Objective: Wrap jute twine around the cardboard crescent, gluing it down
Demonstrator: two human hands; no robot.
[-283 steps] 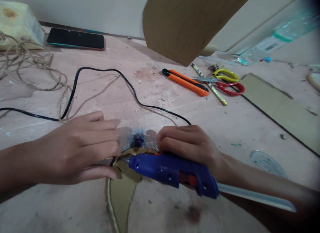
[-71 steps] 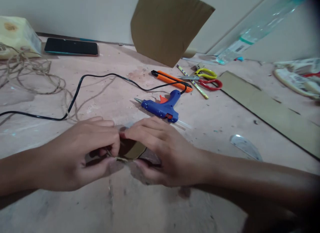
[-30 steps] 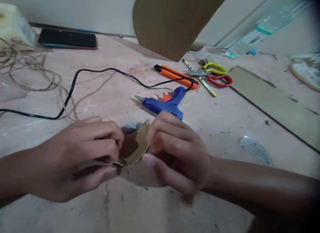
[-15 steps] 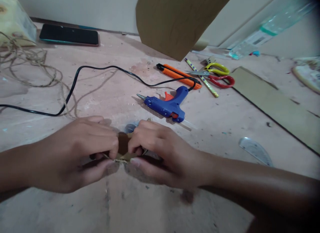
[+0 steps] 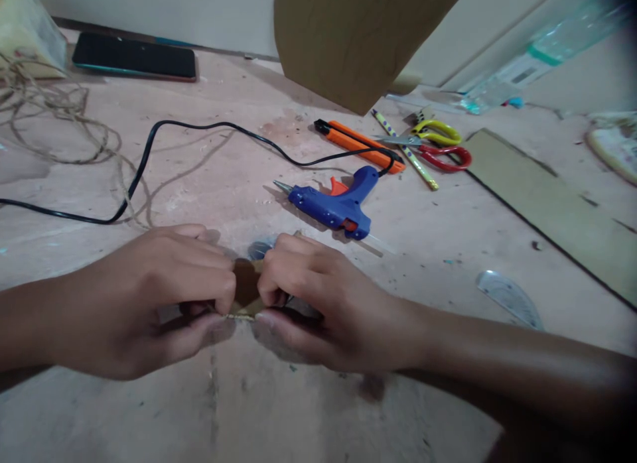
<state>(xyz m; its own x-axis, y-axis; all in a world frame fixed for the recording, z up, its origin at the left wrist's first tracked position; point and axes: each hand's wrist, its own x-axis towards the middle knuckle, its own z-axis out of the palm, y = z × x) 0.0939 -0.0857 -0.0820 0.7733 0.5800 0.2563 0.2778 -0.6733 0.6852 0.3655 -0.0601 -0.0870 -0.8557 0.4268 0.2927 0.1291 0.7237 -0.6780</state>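
Note:
A small brown cardboard piece (image 5: 245, 284) shows between my hands, with a strand of twine (image 5: 241, 316) along its near edge. My left hand (image 5: 149, 300) pinches its left end between thumb and fingers. At the right end, my right hand (image 5: 326, 300) grips it the same way, thumb on the near edge. Most of the piece is hidden behind my fingers. Just beyond them lies a blue glue gun (image 5: 331, 207), its nozzle pointing left. A dark bluish round thing (image 5: 259, 250) partly shows behind the cardboard.
Behind are an orange cutter (image 5: 358, 144), scissors (image 5: 440, 144), a patterned pencil (image 5: 405, 149) and a phone (image 5: 134, 57). Twine (image 5: 54, 118) and a black cable (image 5: 149, 151) lie left. A cardboard strip (image 5: 552, 204), a protractor (image 5: 510, 298) and a bottle (image 5: 532, 65) are right.
The view has shifted slightly, so background things sit a little higher. Both hands keep their grip, and the twine now lies straighter along the cardboard's near edge.

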